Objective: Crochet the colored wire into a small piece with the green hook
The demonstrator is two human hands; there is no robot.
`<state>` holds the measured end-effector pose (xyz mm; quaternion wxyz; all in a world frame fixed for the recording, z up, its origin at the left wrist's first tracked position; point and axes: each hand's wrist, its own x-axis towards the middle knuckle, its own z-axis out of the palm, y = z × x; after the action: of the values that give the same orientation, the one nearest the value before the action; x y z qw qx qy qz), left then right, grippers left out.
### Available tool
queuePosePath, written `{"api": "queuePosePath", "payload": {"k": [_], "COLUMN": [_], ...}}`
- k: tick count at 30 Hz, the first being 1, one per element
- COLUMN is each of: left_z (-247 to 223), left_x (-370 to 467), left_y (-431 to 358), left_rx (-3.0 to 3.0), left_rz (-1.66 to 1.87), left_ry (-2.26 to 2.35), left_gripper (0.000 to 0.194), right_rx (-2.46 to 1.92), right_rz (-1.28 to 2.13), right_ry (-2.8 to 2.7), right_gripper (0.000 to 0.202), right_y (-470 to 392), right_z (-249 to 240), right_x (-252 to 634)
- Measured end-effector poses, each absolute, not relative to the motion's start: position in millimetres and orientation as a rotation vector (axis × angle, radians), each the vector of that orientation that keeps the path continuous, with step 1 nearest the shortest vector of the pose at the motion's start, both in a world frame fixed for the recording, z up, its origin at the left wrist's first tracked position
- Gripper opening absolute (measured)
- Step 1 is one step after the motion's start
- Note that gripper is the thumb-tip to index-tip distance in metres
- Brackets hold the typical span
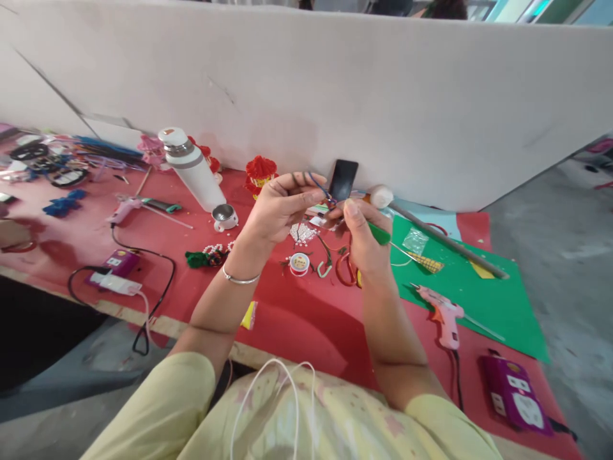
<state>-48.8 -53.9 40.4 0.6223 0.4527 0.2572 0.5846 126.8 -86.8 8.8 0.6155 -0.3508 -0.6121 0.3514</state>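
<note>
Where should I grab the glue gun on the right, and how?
Take the glue gun by its handle, probably best from your near side: the handle points toward you, while the nozzle points left and away.

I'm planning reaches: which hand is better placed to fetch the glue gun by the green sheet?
Probably the right hand: it's nearer the glue gun than the left hand, though both look busy.

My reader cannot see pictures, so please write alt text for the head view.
A person's left hand pinches a small, blurred dark item, the right hand close beside it, above a red table. Around them are white beads, a white flask and a pink glue gun.
</note>
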Motion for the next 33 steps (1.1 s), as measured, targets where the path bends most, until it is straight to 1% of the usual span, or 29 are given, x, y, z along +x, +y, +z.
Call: {"api": "queuePosePath", "payload": {"k": [5, 9, 14, 18, 23, 29, 33], "left_z": [41, 29, 21, 17, 8, 4, 7], "left_x": [-45, -43, -43, -44, -48, -52, -47], "left_y": [-58, -54, -48, -49, -45, -43, -47], "left_rx": [1.067, 1.028, 0.998, 0.985, 0.993, 0.977, 0.952], "left_rz": [1.364, 1.415, 1.391, 1.390, 1.367, 1.411, 1.419], "left_ry": [0.605, 0.587, 0.628, 0.648, 0.629, 0.653, 0.672], "left_gripper": [0.025, 0.026, 0.029, 0.043, 0.054, 0.053, 0.058], "right_rx": [-0.826, -0.851, -0.852, -0.854, -0.883, -0.886, -0.861], "right_rz": [0.655, 0.624, 0.643, 0.652, 0.683, 0.813, 0.952], "right_ry": [-1.463, -1.526, -1.516, -1.515, -1.521, -1.442, -1.347], "right_gripper": [0.033, 0.034, 0.034, 0.032, 0.033, 0.035, 0.036], "right_y": [-90, -87, -77, -71, -69, -64, -57], "right_z": [19, 22, 16, 12, 9, 2, -3], "right_x": [136, 140, 145, 147, 144, 144, 144]}}
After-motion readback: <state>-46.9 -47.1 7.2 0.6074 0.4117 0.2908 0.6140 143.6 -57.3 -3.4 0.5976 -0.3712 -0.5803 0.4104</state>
